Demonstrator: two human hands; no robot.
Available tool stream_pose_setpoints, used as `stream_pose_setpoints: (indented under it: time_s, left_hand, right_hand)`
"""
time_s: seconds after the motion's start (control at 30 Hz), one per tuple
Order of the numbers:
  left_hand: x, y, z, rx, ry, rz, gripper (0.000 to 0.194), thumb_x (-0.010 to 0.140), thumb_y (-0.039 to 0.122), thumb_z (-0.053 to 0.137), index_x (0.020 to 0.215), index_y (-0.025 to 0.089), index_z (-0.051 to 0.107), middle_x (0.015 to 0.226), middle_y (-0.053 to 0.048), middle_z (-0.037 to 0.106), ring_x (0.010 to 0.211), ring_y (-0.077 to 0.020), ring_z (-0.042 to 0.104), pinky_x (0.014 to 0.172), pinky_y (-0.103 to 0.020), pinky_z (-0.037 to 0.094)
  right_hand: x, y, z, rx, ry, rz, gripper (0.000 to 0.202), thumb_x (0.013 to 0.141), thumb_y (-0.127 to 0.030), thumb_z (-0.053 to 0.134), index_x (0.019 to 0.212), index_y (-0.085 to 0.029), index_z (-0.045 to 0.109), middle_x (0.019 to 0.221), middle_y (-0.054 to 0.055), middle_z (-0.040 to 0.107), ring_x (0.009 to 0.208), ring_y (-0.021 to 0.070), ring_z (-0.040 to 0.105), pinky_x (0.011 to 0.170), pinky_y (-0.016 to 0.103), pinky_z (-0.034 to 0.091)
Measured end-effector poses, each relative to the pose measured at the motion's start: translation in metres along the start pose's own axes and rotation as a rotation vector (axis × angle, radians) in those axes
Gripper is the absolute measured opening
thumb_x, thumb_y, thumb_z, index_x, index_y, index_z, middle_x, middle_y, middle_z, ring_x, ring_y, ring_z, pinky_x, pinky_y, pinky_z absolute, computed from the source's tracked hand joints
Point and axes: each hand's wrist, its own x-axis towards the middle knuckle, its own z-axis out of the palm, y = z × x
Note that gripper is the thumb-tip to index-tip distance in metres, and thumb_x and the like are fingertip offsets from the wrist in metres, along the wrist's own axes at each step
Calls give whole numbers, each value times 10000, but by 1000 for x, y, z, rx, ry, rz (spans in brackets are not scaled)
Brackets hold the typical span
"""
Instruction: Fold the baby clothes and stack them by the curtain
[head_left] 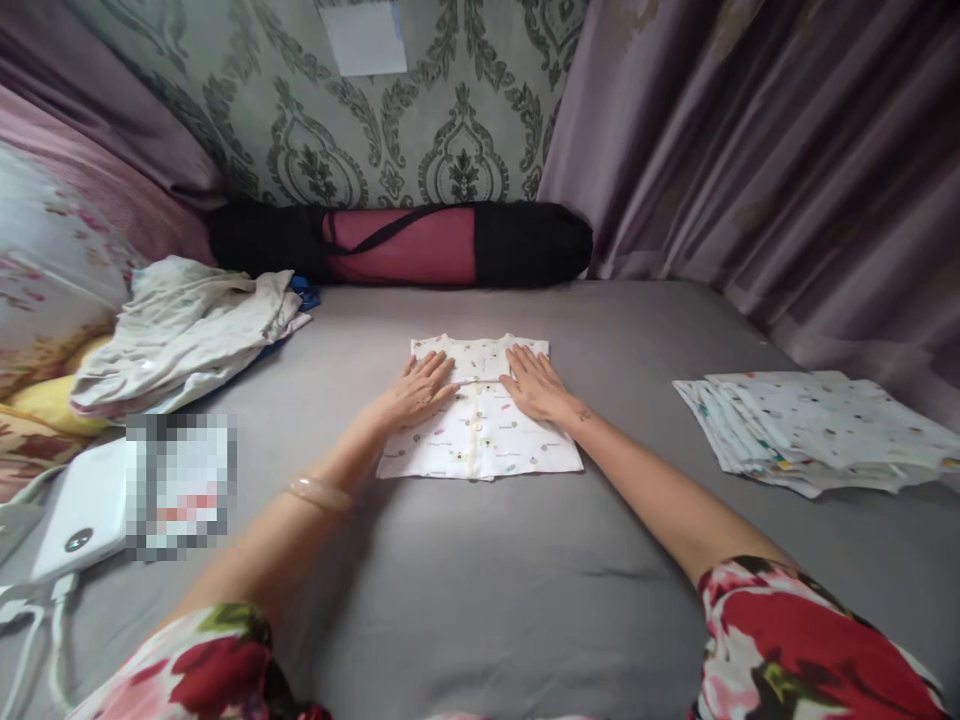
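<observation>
A small white garment point(480, 430) with tiny coloured prints and a buttoned front lies flat on the grey sheet point(480, 580). Its upper part shows a crosswise edge between the two hands. My left hand point(426, 388) rests palm down on the garment's left side, fingers stretched out. On the right side, my right hand point(534, 384) also lies flat with its fingers spread. Neither hand grips the cloth.
Folded printed garments point(817, 430) are stacked at the right. Crumpled light clothes point(195, 330) lie at the left, above a white power bank point(94, 510) with cables. A black and pink rolled bag point(405, 243) lies along the back wall.
</observation>
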Motion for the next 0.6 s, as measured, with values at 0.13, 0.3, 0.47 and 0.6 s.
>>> stream_pose_setpoints:
  time_s: [0.13, 0.3, 0.47, 0.6]
  left_hand:
    - [-12, 3, 0, -11, -13, -28, 687, 974, 559, 136, 1524, 161, 241, 1604, -85, 188, 1487, -218, 109, 1198, -434, 62]
    - [-16, 20, -12, 63, 10, -43, 647, 983, 494, 196, 1509, 126, 274, 1596, -110, 213, 1487, -244, 104, 1202, -445, 46]
    - [-43, 60, -11, 74, 18, 8, 652, 981, 504, 197, 1504, 123, 283, 1590, -100, 238, 1488, -241, 102, 1206, -438, 50]
    - [-53, 77, 3, 36, -44, 1, 672, 990, 508, 128, 1515, 106, 247, 1592, -118, 215, 1485, -229, 123, 1202, -448, 81]
  right_hand:
    - [-2, 8, 15, -34, 32, 2, 663, 972, -463, 184, 1527, -104, 242, 1603, 93, 187, 1481, 206, 112, 1193, 377, 29]
    - [-6, 2, 10, -41, 51, -38, 642, 981, -425, 193, 1526, -90, 238, 1602, 102, 188, 1480, 205, 114, 1193, 385, 22]
    - [-42, -24, 22, -34, 33, -197, 638, 980, -414, 225, 1539, -108, 203, 1604, 82, 180, 1486, 192, 68, 1199, 392, 15]
    - [-61, -41, 33, -32, 24, -204, 610, 987, -368, 195, 1521, -80, 254, 1595, 90, 208, 1479, 200, 124, 1202, 404, 35]
